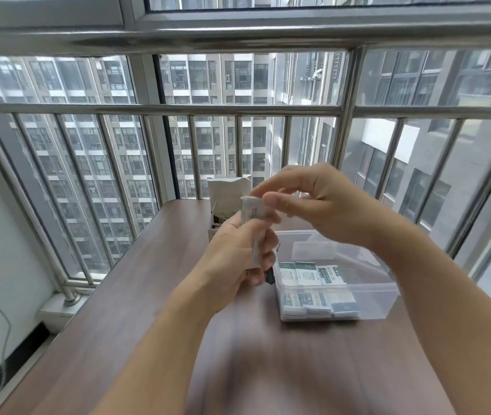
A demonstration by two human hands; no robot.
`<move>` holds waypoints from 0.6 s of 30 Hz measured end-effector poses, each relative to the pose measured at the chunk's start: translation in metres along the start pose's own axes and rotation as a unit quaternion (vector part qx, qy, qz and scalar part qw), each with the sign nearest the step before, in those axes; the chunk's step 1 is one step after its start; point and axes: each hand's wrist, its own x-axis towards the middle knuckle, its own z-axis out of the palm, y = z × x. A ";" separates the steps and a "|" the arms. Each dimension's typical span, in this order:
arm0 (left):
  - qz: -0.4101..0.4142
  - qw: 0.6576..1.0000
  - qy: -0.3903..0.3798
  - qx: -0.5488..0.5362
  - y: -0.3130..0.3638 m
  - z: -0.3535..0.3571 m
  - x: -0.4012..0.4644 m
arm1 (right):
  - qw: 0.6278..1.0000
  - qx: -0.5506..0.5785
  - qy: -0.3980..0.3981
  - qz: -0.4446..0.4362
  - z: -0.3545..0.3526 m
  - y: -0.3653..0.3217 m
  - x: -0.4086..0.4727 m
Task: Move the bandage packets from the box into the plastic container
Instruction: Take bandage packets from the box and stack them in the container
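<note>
Left hand gripping packets, right hand pinching their top, hiding box at table's far edge; container beside.

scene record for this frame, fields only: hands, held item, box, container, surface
left hand: left hand grips a stack of bandage packets, held above the table
right hand: right hand pinches the top of the stack
box: white box open, behind the hands, contents mostly hidden
container: plastic container lidless, packets in container along its near-left side
surface: brown wooden table
</note>
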 end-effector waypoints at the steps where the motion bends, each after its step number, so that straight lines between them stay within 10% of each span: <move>1: -0.001 1.000 -0.002 0.023 0.000 0.000 0.000 | 1.000 0.013 0.016 -0.005 -0.002 0.001 0.000; 18: 0.089 0.968 0.000 0.235 -0.010 0.006 -0.001 | 0.991 0.083 -0.097 0.031 -0.007 0.005 -0.004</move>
